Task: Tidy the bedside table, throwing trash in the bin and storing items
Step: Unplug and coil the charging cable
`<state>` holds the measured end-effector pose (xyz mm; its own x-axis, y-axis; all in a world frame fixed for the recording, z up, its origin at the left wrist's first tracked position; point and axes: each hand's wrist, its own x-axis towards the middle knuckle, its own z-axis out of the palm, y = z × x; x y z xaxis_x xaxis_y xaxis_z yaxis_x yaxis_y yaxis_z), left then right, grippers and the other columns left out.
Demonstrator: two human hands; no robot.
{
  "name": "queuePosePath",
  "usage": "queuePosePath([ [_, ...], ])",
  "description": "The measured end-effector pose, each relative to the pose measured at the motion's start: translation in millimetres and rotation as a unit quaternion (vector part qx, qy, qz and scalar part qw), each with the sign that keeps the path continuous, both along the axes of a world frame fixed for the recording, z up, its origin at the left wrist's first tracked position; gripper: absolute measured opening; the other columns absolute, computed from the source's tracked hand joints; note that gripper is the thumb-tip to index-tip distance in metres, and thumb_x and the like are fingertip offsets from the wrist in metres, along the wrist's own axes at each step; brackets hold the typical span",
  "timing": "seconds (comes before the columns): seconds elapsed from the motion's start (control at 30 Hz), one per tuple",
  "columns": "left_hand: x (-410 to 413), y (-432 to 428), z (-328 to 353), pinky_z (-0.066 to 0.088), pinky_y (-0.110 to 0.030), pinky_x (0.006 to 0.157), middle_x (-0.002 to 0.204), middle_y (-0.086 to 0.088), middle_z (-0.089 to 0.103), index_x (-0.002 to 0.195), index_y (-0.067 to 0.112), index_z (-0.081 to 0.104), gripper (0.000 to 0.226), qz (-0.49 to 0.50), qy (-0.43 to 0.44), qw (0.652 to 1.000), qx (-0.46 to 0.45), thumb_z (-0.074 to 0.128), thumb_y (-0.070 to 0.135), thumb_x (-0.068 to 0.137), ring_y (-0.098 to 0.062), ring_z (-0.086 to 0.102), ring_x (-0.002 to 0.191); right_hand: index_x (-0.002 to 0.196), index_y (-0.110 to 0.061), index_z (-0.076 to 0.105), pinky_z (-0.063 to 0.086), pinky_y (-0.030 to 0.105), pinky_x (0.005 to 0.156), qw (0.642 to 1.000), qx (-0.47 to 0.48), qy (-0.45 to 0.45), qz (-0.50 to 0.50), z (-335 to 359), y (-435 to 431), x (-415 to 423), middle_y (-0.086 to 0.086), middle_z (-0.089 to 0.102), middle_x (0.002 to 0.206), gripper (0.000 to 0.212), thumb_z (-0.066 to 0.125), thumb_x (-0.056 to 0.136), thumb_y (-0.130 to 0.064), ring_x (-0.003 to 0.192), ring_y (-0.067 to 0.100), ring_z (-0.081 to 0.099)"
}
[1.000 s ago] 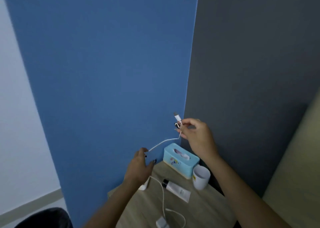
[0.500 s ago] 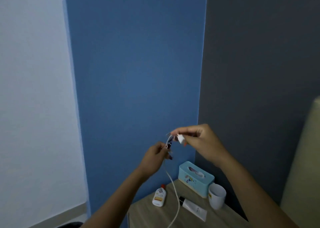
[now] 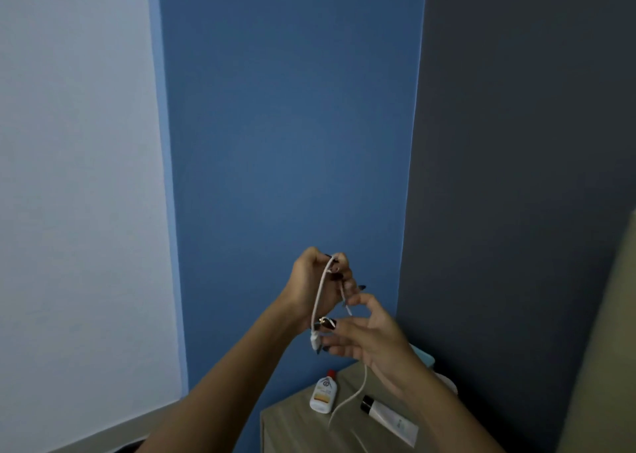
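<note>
Both hands hold a white charging cable [image 3: 318,297] up in the air above the wooden bedside table [image 3: 296,425]. My left hand [image 3: 309,284] pinches the top of a loop in it. Lower down, my right hand [image 3: 370,337] grips the cable near its white plug end [image 3: 315,343]. The rest of the cable hangs from my right hand and trails onto the tabletop. A small white lotion bottle [image 3: 322,396] with a red cap lies on the table. Beside it lies a white tube [image 3: 390,421] with a black cap.
A light blue tissue box [image 3: 425,358] stands at the table's back, mostly hidden behind my right arm. A blue wall panel rises behind, a dark grey wall to the right, a white wall to the left. A beige headboard edge [image 3: 605,349] is at far right.
My left hand has risen and my right hand has dropped below it, so the cable now forms a loop between them. The view has shifted, and the cup is hidden.
</note>
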<state>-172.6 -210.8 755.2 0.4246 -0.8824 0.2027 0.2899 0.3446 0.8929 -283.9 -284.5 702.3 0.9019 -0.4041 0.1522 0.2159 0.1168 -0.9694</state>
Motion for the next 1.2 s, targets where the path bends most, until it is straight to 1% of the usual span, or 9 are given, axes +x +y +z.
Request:
queuePosePath([
  [0.13, 5, 5, -2, 0.035, -0.042, 0.105, 0.073, -0.010, 0.047, 0.062, 0.011, 0.047, 0.033, -0.043, 0.041, 0.997, -0.039, 0.030, 0.032, 0.081, -0.040, 0.056, 0.110, 0.113, -0.021, 0.040, 0.055, 0.034, 0.059, 0.999, -0.003, 0.002, -0.044, -4, -4, 11, 0.023, 0.072, 0.090, 0.049, 0.074, 0.080, -0.008, 0.069, 0.035, 0.068],
  [0.3, 17, 10, -3, 0.036, -0.038, 0.096, 0.095, -0.012, 0.061, 0.065, 0.015, 0.054, 0.052, 0.029, -0.031, 0.997, 0.063, 0.046, 0.063, 0.082, -0.026, 0.050, 0.112, 0.091, -0.015, 0.063, 0.057, 0.037, 0.061, 0.974, -0.179, 0.005, -0.141, 3, -36, 19, 0.012, 0.072, 0.089, 0.011, 0.059, 0.091, -0.005, 0.066, 0.021, 0.072],
  [0.4, 15, 13, -6, 0.035, -0.034, 0.096, 0.099, -0.016, 0.055, 0.070, 0.019, 0.045, 0.025, 0.057, -0.145, 0.979, 0.134, 0.069, 0.026, 0.072, -0.027, 0.049, 0.103, 0.093, -0.019, 0.069, 0.059, 0.033, 0.069, 0.859, -0.440, 0.022, -0.260, 13, -49, 24, -0.007, 0.073, 0.086, 0.006, 0.067, 0.088, -0.019, 0.075, 0.009, 0.070],
  [0.47, 12, 14, -8, 0.044, -0.042, 0.099, 0.117, -0.027, 0.058, 0.072, 0.017, 0.036, 0.024, 0.030, -0.161, 0.978, 0.132, 0.051, -0.002, 0.076, -0.038, 0.059, 0.109, 0.094, -0.023, 0.065, 0.057, 0.034, 0.065, 0.762, -0.567, 0.032, -0.311, 20, -48, 29, -0.007, 0.071, 0.086, 0.011, 0.069, 0.086, -0.030, 0.077, 0.013, 0.068],
  [0.67, -2, 29, 6, 0.060, -0.046, 0.073, 0.136, -0.016, 0.048, 0.097, 0.018, 0.033, 0.034, 0.075, -0.239, 0.957, 0.148, 0.020, -0.011, 0.083, -0.045, 0.069, 0.080, 0.073, -0.016, 0.054, 0.043, 0.036, 0.059, 0.619, -0.695, -0.018, -0.365, 31, -50, 45, 0.003, 0.047, 0.081, 0.025, 0.074, 0.078, -0.030, 0.071, 0.024, 0.051],
  [0.8, 1, 39, 12, 0.042, -0.025, 0.041, 0.133, -0.001, 0.055, 0.139, 0.030, 0.023, 0.060, 0.177, -0.308, 0.920, 0.163, 0.028, 0.001, 0.087, -0.025, 0.062, 0.049, 0.074, -0.017, 0.051, 0.044, 0.037, 0.058, 0.702, -0.596, -0.016, -0.390, 41, -71, 46, 0.002, 0.058, 0.080, 0.026, 0.066, 0.087, -0.033, 0.070, 0.025, 0.054],
  [0.97, 7, 49, 19, 0.021, -0.022, 0.043, 0.058, 0.000, 0.054, 0.090, 0.009, 0.056, 0.027, 0.056, -0.234, 0.944, 0.225, 0.036, 0.025, 0.097, -0.011, 0.021, 0.038, 0.075, -0.019, 0.044, 0.043, 0.037, 0.044, 0.792, -0.481, 0.043, -0.374, 29, -84, 55, 0.005, 0.056, 0.057, 0.030, 0.058, 0.092, -0.039, 0.050, 0.024, 0.055],
  [1.1, 4, 21, 22, 0.029, -0.018, 0.049, 0.058, 0.006, 0.042, 0.081, 0.015, 0.051, 0.027, 0.064, -0.020, 0.997, 0.034, 0.032, 0.017, 0.101, -0.006, 0.024, 0.038, 0.079, -0.020, 0.050, 0.053, 0.040, 0.056, 0.824, -0.495, 0.080, -0.264, -8, -46, 68, -0.002, 0.058, 0.061, 0.023, 0.052, 0.095, -0.036, 0.058, 0.021, 0.061],
  [1.2, 12, 0, 30, 0.034, -0.016, 0.049, 0.067, 0.003, 0.049, 0.094, 0.011, 0.057, 0.024, 0.175, -0.026, 0.984, -0.037, 0.034, 0.008, 0.101, -0.003, 0.034, 0.040, 0.080, -0.019, 0.044, 0.046, 0.037, 0.061, 0.822, -0.541, 0.094, -0.151, -27, 3, 68, 0.001, 0.054, 0.063, 0.034, 0.041, 0.093, -0.050, 0.063, 0.024, 0.060],
])
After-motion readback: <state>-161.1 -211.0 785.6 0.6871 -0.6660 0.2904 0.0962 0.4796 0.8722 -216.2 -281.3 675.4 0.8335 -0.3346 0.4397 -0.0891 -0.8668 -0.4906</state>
